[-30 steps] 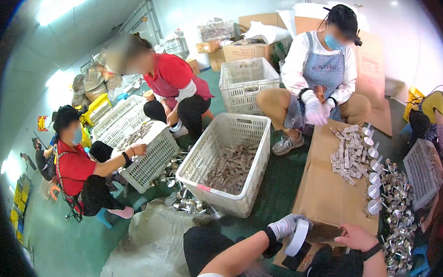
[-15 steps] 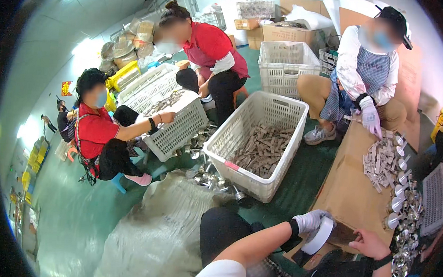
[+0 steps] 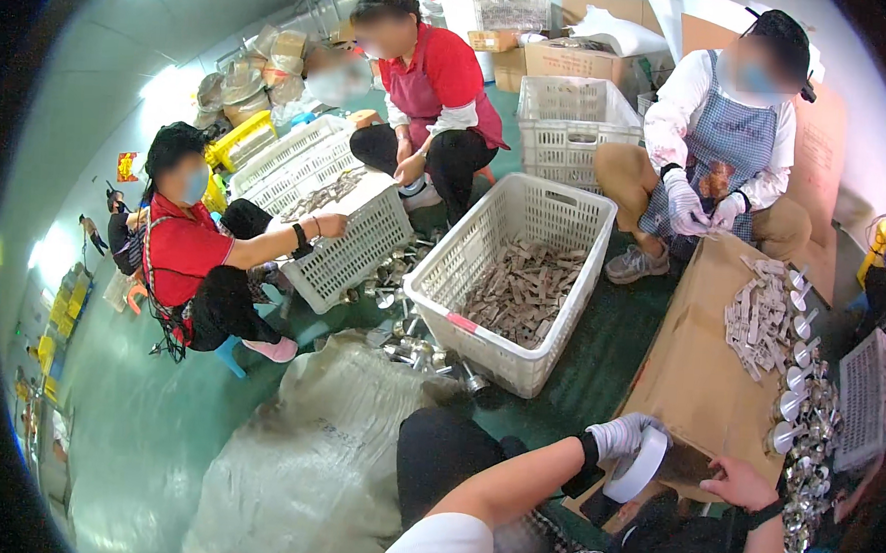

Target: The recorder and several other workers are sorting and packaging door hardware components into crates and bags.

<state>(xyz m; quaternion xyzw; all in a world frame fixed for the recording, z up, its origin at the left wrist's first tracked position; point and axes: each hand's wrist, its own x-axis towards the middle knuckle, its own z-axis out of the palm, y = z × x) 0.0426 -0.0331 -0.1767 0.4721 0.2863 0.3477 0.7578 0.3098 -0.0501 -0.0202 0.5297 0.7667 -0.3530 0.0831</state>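
Note:
My left hand (image 3: pixel 623 436), in a white glove, is closed on a roll of tape (image 3: pixel 638 467) with a broad white face. The roll is held at the near end of a large cardboard box (image 3: pixel 694 360). My right hand (image 3: pixel 743 484) is bare, with a dark band at the wrist. Its thumb and fingers are bent together by the box's near right corner; what they pinch, if anything, I cannot make out. Between both hands lies a darker brown strip (image 3: pixel 687 464), either tape or box edge. On the box's far right part sits a pile of small flat grey pieces (image 3: pixel 756 318).
Round-headed metal parts (image 3: pixel 811 426) crowd the box's right side. A white crate (image 3: pixel 558 368) of flat pieces stands ahead, with a pale sack (image 3: pixel 303 459) to its left. Three co-workers sit around; a gloved co-worker's hand (image 3: pixel 684 204) is at the box's far end.
The co-worker at the far right has drawn a hand back from the pile, and both hands now meet. The co-worker at the back sits more upright. My hands have barely moved.

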